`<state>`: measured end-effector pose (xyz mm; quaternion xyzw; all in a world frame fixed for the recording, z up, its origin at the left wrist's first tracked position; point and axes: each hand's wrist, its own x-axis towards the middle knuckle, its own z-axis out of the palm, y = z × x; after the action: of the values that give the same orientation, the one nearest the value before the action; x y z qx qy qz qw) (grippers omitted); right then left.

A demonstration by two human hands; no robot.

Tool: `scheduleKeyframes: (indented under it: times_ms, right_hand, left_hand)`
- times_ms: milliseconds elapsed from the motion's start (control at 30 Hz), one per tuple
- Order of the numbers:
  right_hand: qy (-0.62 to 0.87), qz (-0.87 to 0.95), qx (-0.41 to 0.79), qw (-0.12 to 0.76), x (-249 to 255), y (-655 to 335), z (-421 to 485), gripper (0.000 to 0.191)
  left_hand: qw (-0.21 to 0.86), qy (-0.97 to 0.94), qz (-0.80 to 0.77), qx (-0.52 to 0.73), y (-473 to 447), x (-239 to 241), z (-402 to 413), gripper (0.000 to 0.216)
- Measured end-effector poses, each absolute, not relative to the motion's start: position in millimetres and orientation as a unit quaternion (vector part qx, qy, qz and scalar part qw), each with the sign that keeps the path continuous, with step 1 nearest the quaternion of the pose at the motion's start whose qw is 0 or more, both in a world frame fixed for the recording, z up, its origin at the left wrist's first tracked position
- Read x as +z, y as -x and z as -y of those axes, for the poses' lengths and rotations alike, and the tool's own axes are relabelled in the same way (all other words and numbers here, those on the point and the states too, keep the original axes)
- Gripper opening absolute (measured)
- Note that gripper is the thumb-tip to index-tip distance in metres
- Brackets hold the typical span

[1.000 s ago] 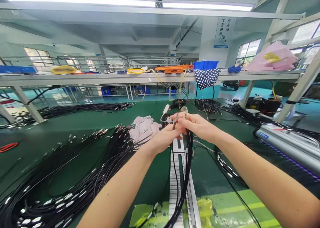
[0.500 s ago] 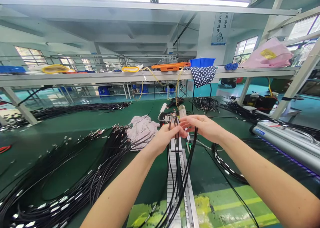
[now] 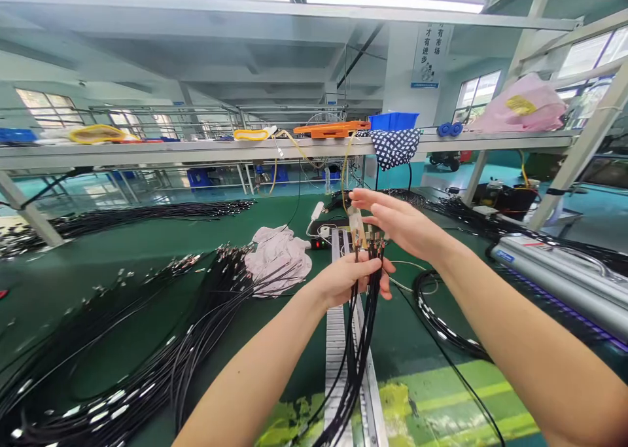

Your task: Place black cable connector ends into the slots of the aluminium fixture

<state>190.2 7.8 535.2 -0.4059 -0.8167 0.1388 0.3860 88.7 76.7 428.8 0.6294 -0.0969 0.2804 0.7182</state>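
Several thin black cables are gathered in my left hand, which is closed around them just below their tips. Their bare, copper-coloured ends stick up above my fingers. My right hand is raised behind and to the right of those ends, its fingers stretched out and holding nothing that I can see. From my left hand the cables hang down over a ribbed, light-coloured track with a metal edge, running along the bench towards me.
A large bundle of black cables with white labels spreads over the green bench on the left. Beside it lies a crumpled pale cloth. At right are a coiled cable and a silver machine. A shelf crosses behind.
The cables that hung from my right hand are now together in my left, which has moved slightly down and right. My right hand has lifted away with its fingers extended.
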Motion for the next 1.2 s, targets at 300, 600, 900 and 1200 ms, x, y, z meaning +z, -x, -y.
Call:
scheduleKeyframes:
  times_ms: [300,600,900,1200]
  right_hand:
    - [0.458,0.874,-0.109,0.120,539.7,-179.7,-16.0,0.037]
    - [0.485,0.862,-0.006,0.149,535.5,-175.1,-12.0,0.042]
    - [0.451,0.775,0.275,0.347,509.3,-204.4,-23.2,0.043]
    - [0.433,0.728,0.181,0.500,498.0,-194.9,-17.3,0.028]
  left_hand:
    - [0.747,-0.585,0.095,0.299,-87.8,431.1,-87.1,0.041]
    - [0.675,-0.632,0.144,0.352,-84.9,440.2,-80.9,0.041]
    - [0.682,-0.633,0.082,0.357,-80.3,440.5,-87.5,0.046]
    - [0.438,-0.782,-0.050,0.441,-51.1,440.8,-100.5,0.037]
